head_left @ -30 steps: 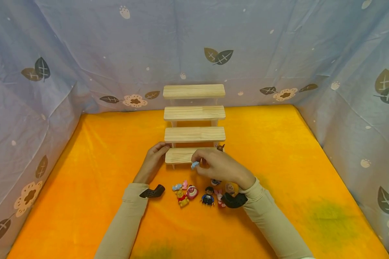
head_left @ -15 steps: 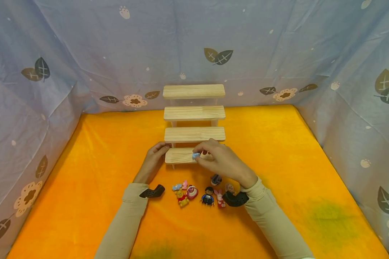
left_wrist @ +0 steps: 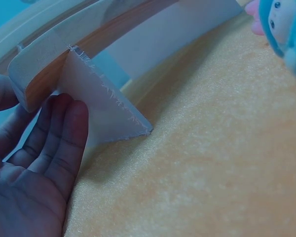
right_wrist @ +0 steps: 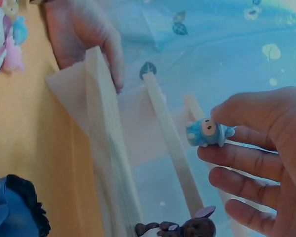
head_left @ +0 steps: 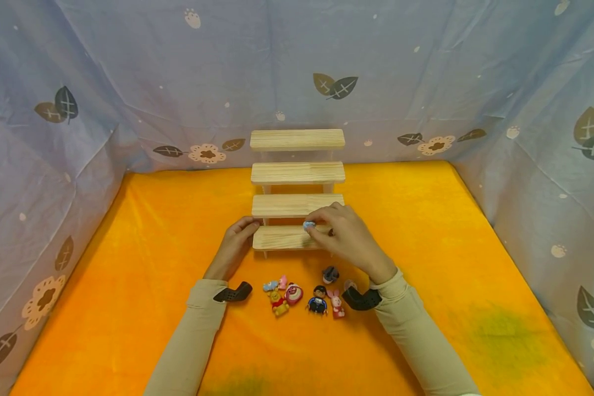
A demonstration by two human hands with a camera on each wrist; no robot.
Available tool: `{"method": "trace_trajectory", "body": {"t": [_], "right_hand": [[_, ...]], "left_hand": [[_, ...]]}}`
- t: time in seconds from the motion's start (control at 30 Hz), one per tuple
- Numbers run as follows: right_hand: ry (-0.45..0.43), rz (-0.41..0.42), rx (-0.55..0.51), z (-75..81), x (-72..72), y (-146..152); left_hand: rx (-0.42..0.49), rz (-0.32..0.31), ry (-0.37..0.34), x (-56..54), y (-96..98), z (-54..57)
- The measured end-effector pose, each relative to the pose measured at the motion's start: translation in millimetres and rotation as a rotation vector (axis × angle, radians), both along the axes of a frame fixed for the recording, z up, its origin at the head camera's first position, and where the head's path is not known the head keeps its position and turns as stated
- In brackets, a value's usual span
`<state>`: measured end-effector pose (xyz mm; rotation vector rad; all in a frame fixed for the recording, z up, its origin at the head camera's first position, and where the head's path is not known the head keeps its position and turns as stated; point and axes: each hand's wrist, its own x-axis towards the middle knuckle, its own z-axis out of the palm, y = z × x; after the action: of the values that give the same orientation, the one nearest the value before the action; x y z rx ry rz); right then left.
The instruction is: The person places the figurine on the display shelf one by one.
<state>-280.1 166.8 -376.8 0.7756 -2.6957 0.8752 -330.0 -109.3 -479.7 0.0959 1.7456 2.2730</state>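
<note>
My left hand point(head_left: 238, 239) holds the left end of the lowest board of a stepped wooden stand point(head_left: 277, 239). In the left wrist view, its thumb is at the board end and its fingers point(left_wrist: 71, 128) lie by the white support. My right hand point(head_left: 348, 236) pinches a small light-blue figurine point(right_wrist: 209, 132) between thumb and fingertips, above the lower boards. The figurine lies sideways, its pale face showing in the right wrist view. A brown animal figurine point(right_wrist: 200, 228) stands at the lowest board's right end, mostly hidden behind my right hand in the head view.
In front of the stand lie a yellow bear in red point(head_left: 278, 303), a pink round-faced figurine point(head_left: 293, 293), a dark-haired doll point(head_left: 318, 301), a pink piglet point(head_left: 336, 304) and a grey donkey point(head_left: 330, 274). Patterned cloth walls point(head_left: 178, 82) surround the orange mat point(head_left: 425, 220).
My right hand has moved up and to the right with the light-blue figurine, from before the lowest board to over its back edge. The left hand stays at the stand's left end.
</note>
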Motion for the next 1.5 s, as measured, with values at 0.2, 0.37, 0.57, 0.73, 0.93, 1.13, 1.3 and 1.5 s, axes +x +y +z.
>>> {"method": "trace_trajectory", "body": {"t": [0.2, 0.37, 0.57, 0.73, 0.93, 1.13, 1.3, 1.5], "right_hand": [[0.009, -0.019, 0.023, -3.8, -2.2, 1], [0.004, -0.024, 0.065, -6.0, -4.4, 1], [-0.019, -0.02, 0.114, -9.5, -7.2, 0], [-0.029, -0.009, 0.152, -12.0, -8.5, 0], [-0.039, -0.009, 0.176, -13.0, -8.1, -1], [-0.028, 0.001, 0.203, -13.2, -7.0, -1], [-0.008, 0.001, 0.224, -13.5, -6.1, -1], [0.009, 0.002, 0.234, -14.5, -6.9, -1]], "left_hand": [[-0.001, -0.002, 0.002, -0.4, 0.3, -0.8], [-0.024, 0.013, 0.005, -1.5, 1.0, -1.2], [-0.031, 0.023, 0.001, -2.5, 0.9, -2.0], [-0.027, 0.019, 0.0, -1.8, 0.4, -1.5], [-0.027, 0.016, -0.004, -1.3, 0.5, -0.2], [-0.031, 0.019, -0.007, -1.1, 1.0, 0.4], [-0.029, 0.017, -0.002, -1.3, 0.6, 0.1], [-0.033, 0.017, 0.0, -1.6, 0.3, -0.8]]}}
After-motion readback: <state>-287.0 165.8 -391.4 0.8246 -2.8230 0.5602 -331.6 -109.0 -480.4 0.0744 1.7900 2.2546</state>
